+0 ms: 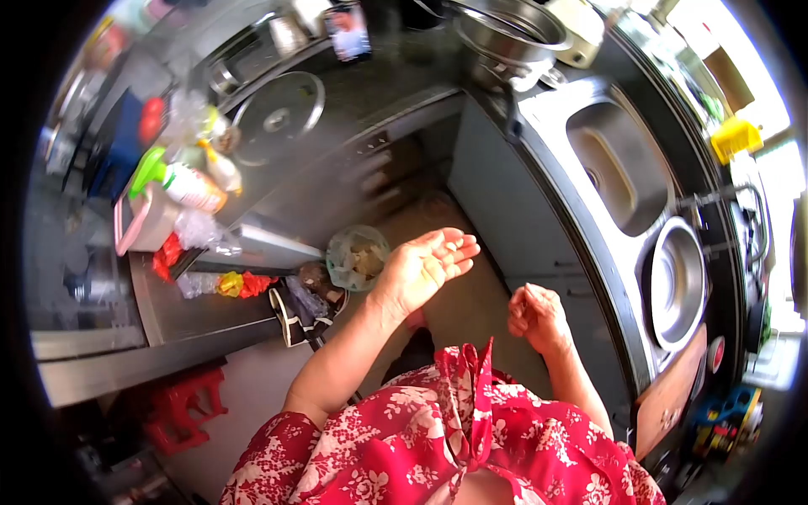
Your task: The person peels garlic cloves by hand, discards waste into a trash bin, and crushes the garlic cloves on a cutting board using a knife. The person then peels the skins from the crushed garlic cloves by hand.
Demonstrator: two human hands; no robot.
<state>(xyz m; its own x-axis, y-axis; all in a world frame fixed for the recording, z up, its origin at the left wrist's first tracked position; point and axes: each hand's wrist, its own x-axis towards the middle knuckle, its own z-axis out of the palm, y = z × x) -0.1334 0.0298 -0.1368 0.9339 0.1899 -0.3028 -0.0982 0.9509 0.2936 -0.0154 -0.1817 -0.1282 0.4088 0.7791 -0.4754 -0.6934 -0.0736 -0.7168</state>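
My left hand [421, 268] is held out palm up over the floor, its fingers stretched and slightly cupped. A small pale bit [452, 246] seems to lie against the fingers, too small to name. To the right, my right hand [539, 316] is curled closed in front of the grey cabinet doors [526, 202]; whatever is inside it, if anything, is hidden. The two hands are apart. Just left of my left hand, lower down, stands a bin lined with a clear plastic bag [358, 258], with pale scraps inside.
At right, a sink [619, 164] is set into the counter, with a metal basin [678, 282] beside it. A large steel pot [513, 38] stands in the far corner. On the left are a glass lid [278, 118], a spray bottle [192, 187] and a red stool [187, 408].
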